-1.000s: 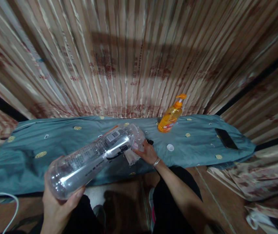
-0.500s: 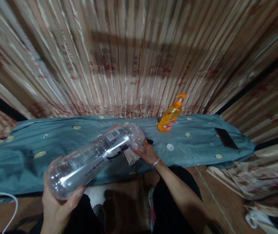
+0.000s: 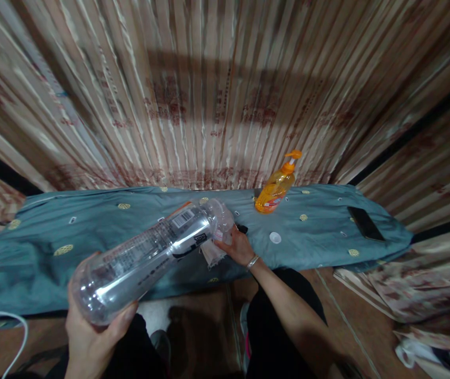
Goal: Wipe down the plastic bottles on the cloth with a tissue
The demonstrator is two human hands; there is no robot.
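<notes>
My left hand [image 3: 90, 337] gripped the clear bottle's [image 3: 146, 258] base; right hand [image 3: 238, 247] pinched a cloth [image 3: 211, 252] at its neck. I judged steady support best.

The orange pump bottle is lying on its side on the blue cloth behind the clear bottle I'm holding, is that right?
Not quite. In the head view the orange pump bottle stands upright on the blue cloth, behind the clear bottle.

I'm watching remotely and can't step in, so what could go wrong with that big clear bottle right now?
The clear bottle is tilted, cap off, mouth low over the teal cloth: any leftover liquid could spill there. The left hand grips only its base, so it might slip. The right hand holds a wipe at the neck; the white cap lies loose and could roll.
</notes>
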